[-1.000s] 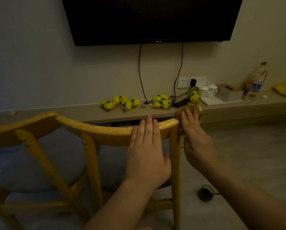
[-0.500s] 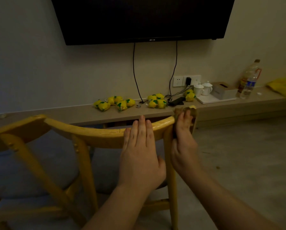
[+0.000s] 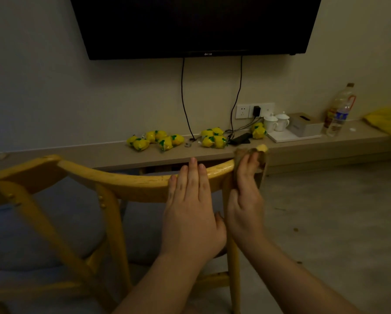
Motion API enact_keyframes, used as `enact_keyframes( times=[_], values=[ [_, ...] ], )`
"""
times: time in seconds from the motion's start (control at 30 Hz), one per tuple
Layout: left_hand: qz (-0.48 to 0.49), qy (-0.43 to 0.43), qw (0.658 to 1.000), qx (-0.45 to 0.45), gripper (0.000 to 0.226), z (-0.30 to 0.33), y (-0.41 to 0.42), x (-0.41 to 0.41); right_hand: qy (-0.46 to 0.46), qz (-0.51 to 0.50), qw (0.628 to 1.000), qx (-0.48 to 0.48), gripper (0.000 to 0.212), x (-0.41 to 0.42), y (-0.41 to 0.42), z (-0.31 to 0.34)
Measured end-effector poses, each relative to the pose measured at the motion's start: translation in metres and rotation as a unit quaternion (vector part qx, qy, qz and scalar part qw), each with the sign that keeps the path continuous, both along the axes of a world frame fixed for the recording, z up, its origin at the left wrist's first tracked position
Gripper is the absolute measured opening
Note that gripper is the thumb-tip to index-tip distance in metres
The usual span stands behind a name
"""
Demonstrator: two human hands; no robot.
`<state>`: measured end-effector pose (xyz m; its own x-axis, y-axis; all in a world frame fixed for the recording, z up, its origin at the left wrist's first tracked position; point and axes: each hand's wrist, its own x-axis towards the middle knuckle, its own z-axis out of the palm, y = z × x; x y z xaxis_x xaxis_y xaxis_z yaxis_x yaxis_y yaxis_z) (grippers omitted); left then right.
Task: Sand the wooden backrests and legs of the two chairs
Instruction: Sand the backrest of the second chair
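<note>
The left hand lies flat, fingers straight, steadying the backrest rail. The right hand presses sandpaper around the rail's right end. Step in hand: sanding that corner. The next stroke likely calls for continuing down the leg.

Left hand lies flat on a wooden chair backrest; right hand presses sandpaper against its end.

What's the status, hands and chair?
Left hand flat on backrest rail. Right hand grips sandpaper at the rail's right end. Nothing obstructing.
</note>
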<state>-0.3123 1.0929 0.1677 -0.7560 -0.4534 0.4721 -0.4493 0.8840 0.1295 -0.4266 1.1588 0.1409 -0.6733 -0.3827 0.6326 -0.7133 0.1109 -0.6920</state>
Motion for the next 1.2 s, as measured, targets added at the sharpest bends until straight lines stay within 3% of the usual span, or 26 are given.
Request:
enact_keyframes(
  times=[0.13, 0.33, 0.57, 0.8, 1.0, 1.2],
  values=[
    [-0.004, -0.004, 1.0, -0.002, 0.102, 0.0, -0.001, 0.001, 0.018, 0.016, 0.999, 0.03, 0.071, -0.01, 0.007, -0.002],
    [-0.003, -0.013, 1.0, 0.001, 0.101, 0.001, -0.002, 0.001, -0.083, -0.035, 0.995, -0.047, 0.07, -0.024, -0.003, 0.022],
    [-0.002, -0.014, 1.0, 0.004, 0.101, 0.002, 0.0, 0.002, 0.003, 0.046, 0.998, 0.041, 0.07, 0.003, 0.01, 0.004],
    [0.0, -0.022, 1.0, 0.003, 0.101, 0.003, -0.001, 0.002, -0.14, -0.033, 0.988, -0.057, 0.069, -0.046, 0.004, 0.03],
    [0.002, -0.022, 1.0, 0.001, 0.101, 0.0, 0.0, 0.0, -0.013, 0.039, 0.998, 0.044, 0.07, -0.001, 0.008, 0.008],
    [-0.003, -0.027, 1.0, 0.0, 0.098, 0.002, -0.001, 0.004, 0.118, 0.067, 0.967, 0.215, 0.06, -0.037, 0.043, 0.02]
  ],
)
